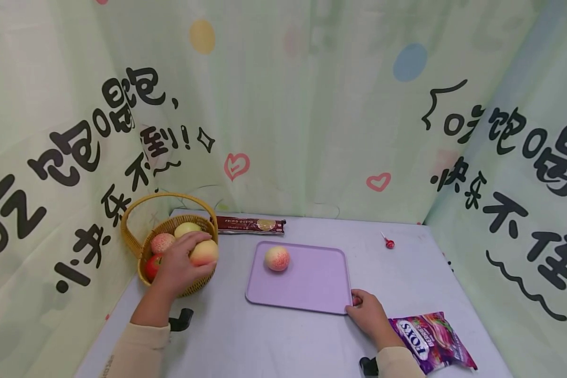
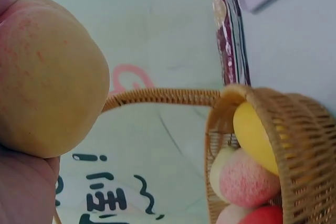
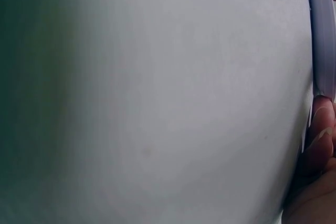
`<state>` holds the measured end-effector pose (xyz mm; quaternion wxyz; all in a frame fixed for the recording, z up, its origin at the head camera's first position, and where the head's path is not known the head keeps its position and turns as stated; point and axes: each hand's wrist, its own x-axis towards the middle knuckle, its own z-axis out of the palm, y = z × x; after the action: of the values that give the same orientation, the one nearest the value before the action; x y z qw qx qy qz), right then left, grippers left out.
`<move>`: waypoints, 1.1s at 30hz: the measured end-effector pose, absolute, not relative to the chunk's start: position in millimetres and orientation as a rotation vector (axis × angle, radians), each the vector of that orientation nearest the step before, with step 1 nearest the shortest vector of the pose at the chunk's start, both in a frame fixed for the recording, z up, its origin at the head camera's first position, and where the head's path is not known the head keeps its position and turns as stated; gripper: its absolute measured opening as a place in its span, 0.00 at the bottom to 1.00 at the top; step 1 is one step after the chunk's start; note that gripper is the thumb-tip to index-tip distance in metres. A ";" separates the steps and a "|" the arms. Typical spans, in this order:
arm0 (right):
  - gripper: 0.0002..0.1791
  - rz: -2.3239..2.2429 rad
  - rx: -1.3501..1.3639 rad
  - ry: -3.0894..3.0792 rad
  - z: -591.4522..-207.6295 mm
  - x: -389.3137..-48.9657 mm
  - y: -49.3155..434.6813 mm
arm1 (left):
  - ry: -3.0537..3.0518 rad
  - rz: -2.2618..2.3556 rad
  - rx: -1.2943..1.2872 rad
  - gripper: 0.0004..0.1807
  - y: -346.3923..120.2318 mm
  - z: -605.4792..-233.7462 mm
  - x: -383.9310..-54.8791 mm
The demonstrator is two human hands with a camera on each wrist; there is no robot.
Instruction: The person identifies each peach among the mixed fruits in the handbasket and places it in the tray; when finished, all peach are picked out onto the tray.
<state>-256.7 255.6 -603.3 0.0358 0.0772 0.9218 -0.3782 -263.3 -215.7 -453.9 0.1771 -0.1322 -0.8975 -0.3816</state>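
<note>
My left hand (image 1: pixel 177 268) grips a yellow-pink peach (image 1: pixel 204 253) over the right side of a wicker basket (image 1: pixel 199 285). In the left wrist view this peach (image 2: pixel 52 77) is raised clear of the basket's rim. Other fruit is inside the basket: a speckled pink peach (image 1: pixel 162 243), a pale yellow fruit (image 1: pixel 187 229) and a red fruit (image 1: pixel 153 266). On the purple tray (image 1: pixel 312 278) another speckled peach (image 1: pixel 277 259) sits toward the left. My right hand (image 1: pixel 368 315) pinches the tray's near right corner; its fingertips (image 3: pixel 321 124) touch the edge in the right wrist view.
Behind the tray lies a long dark-red snack packet (image 1: pixel 251 225). A red lollipop (image 1: pixel 389 243) is on the table at the right. Beside my right forearm lies a purple Fox's candy bag (image 1: pixel 432 341). Printed curtains (image 1: pixel 307 131) enclose the table's back and sides.
</note>
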 end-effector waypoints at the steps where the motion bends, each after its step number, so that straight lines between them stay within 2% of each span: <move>1: 0.28 -1.163 0.242 2.828 -603.4 -256.5 255.7 | -2.534 -1.083 -0.384 0.30 -213.7 -453.5 -263.5; 33: 0.28 -1.172 0.271 2.812 -600.5 -253.9 253.1 | -2.512 -1.341 -0.514 0.30 -155.4 -462.9 -260.6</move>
<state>-253.9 253.1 -600.5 0.0415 0.0884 0.9186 -0.3828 -260.6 -155.4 -462.9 0.1237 -0.1764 -0.8614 -0.4599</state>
